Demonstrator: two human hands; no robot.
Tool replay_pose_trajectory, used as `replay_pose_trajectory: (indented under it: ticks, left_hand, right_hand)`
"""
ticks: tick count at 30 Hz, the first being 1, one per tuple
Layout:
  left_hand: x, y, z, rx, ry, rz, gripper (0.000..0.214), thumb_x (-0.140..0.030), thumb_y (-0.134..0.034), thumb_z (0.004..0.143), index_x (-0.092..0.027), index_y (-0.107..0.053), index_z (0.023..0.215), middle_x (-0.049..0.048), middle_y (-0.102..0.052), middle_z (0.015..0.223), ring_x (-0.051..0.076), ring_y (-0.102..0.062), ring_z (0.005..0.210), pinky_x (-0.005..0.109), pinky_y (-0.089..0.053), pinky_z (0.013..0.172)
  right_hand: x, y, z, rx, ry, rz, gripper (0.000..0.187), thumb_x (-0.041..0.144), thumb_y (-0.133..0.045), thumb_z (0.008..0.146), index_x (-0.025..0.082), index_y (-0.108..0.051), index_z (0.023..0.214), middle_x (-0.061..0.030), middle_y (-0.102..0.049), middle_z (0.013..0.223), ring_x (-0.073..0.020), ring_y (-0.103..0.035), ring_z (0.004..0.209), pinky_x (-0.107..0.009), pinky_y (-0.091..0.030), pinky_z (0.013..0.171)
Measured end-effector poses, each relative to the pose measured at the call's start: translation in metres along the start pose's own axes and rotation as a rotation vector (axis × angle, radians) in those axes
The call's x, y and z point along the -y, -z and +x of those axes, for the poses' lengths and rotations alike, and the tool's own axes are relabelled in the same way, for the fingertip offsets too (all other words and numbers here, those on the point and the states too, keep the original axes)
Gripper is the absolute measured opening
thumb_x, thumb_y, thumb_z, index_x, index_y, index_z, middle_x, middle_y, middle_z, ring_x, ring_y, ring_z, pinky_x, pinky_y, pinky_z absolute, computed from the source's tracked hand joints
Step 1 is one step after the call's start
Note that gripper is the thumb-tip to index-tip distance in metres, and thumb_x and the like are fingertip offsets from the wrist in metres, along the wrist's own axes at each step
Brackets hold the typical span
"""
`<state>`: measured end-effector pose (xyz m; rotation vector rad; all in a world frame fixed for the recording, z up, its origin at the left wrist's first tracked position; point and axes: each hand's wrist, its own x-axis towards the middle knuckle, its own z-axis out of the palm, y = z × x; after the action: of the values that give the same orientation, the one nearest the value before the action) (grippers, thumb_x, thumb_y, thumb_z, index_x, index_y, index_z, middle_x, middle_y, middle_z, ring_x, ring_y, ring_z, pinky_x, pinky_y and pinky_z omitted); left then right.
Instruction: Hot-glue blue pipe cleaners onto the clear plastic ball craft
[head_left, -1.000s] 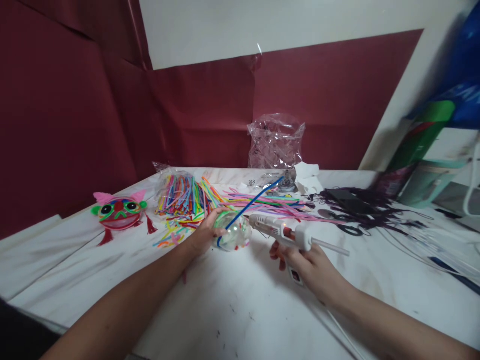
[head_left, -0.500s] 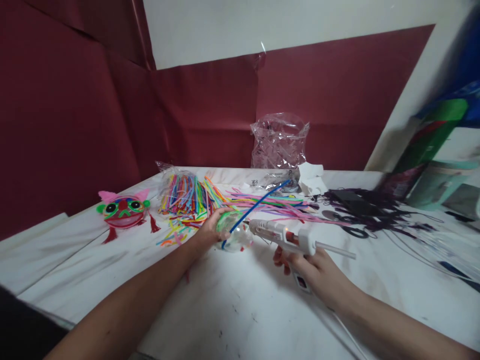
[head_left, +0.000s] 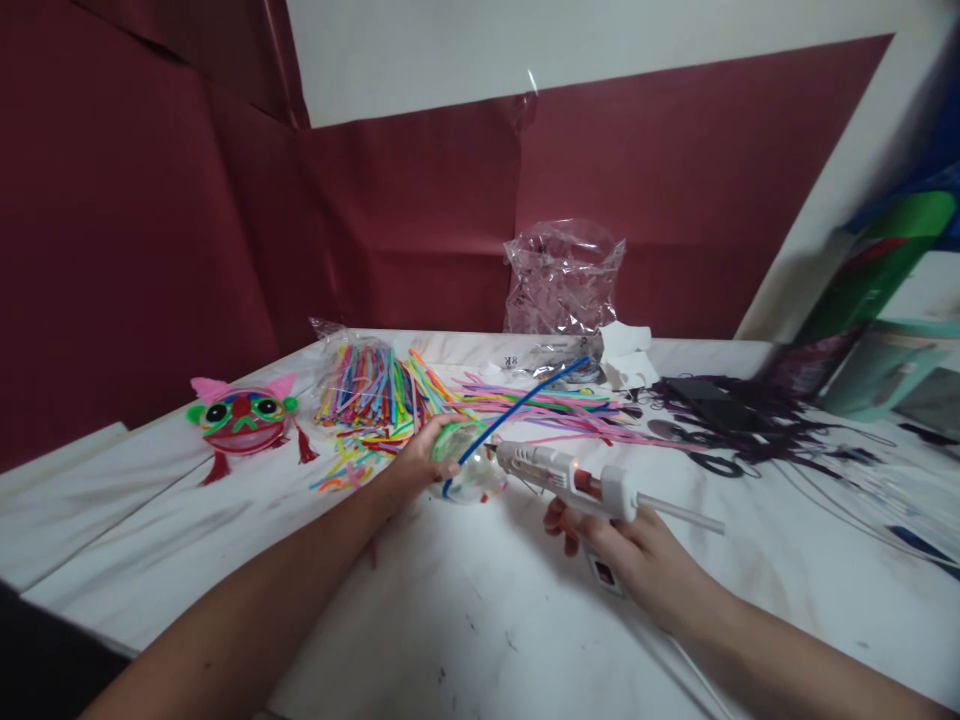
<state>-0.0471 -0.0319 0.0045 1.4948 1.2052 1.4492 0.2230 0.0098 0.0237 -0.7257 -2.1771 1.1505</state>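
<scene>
Beneath the glue gun (head_left: 541, 467), marbled tabletop (head_left: 420, 620); behind, maroon sheeting (head_left: 420, 220).

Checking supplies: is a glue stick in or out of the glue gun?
In: the glue stick juts from the back of the glue gun.

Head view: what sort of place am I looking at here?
Probably a craft workspace, at home or in a small workshop; I can't tell which. The glue gun in the right hand, bundled colourful pipe cleaners and the tasselled face ornament suggest it.
</scene>
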Motion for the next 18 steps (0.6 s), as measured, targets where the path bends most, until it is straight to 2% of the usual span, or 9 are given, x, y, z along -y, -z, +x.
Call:
replay_pose_trajectory:
  ticks: [4, 9, 18]
  left_hand:
    - [0.001, 0.001, 0.000, 0.005, -0.011, 0.000, 0.080, -0.047, -0.079, 0.055, -0.021, -0.051, 0.125, 0.0082, -0.057, 0.123, 0.031, -0.050, 0.116, 0.036, -0.039, 0.095]
    - [0.000, 0.001, 0.000, 0.026, 0.006, 0.002, 0.079, -0.049, -0.079, 0.056, -0.021, -0.051, 0.124, 0.0084, -0.058, 0.120, 0.028, -0.054, 0.105, 0.034, -0.041, 0.088]
    - [-0.003, -0.003, -0.001, -0.002, 0.022, 0.013, 0.078, -0.050, -0.081, 0.053, -0.020, -0.050, 0.119, 0.0084, -0.057, 0.117, 0.030, -0.051, 0.109, 0.033, -0.040, 0.088]
  right_hand:
    - [0.004, -0.002, -0.002, 0.011, 0.016, 0.023, 0.031, 0.040, -0.042, 0.083, 0.017, -0.063, 0.079, -0.0071, -0.066, 0.078, -0.0181, -0.062, 0.066, -0.031, -0.052, 0.062]
    - [0.010, -0.001, -0.002, 0.010, 0.012, -0.027, 0.030, 0.039, -0.040, 0.080, 0.019, -0.061, 0.076, -0.0033, -0.062, 0.067, -0.0172, -0.059, 0.062, -0.027, -0.048, 0.054]
    - [0.010, -0.001, -0.002, 0.001, 0.013, 0.000, 0.030, 0.040, -0.042, 0.079, 0.017, -0.060, 0.075, -0.0071, -0.065, 0.075, -0.0184, -0.061, 0.064, -0.031, -0.052, 0.061]
